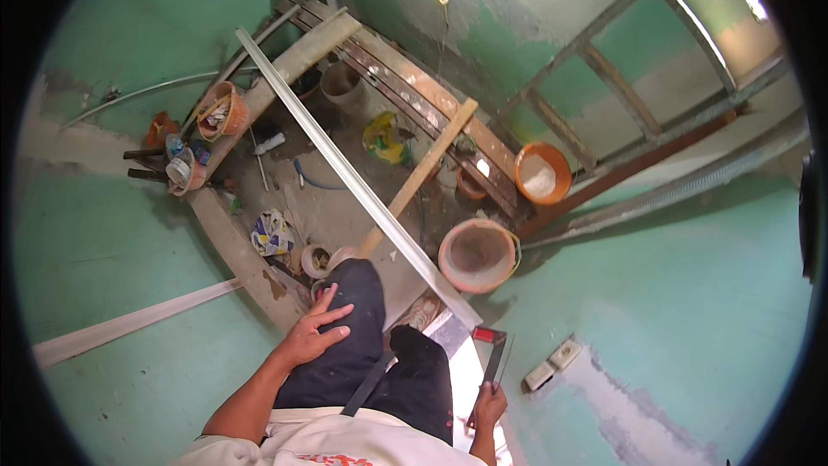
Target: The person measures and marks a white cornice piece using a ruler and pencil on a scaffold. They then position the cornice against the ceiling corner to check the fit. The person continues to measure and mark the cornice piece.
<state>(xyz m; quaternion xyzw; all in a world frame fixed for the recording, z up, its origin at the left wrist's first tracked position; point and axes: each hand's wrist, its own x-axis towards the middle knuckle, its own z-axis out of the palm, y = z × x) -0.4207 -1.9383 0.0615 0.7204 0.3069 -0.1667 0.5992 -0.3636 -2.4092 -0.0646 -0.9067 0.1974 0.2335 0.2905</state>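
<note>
My left hand (312, 336) rests on my dark-trousered left knee with its fingers spread, holding nothing. Low on the right, my right hand (490, 403) is closed around what looks like a hacksaw (494, 361), with a dark frame and a red end. That red end is close to the near end of a long white grooved moulding strip (345, 173); I cannot tell whether they touch. The strip slopes from far left to near right and passes over a wooden batten (423, 177). Part of the saw is hidden by my hand.
Pale orange bucket (479, 255) and orange bucket with white powder (542, 173) stand right of the strip. Plank benches (405, 60) lie beyond. A small bucket (222, 110) sits far left. A ladder (617, 91) leans right; wall sockets (553, 365) are near it.
</note>
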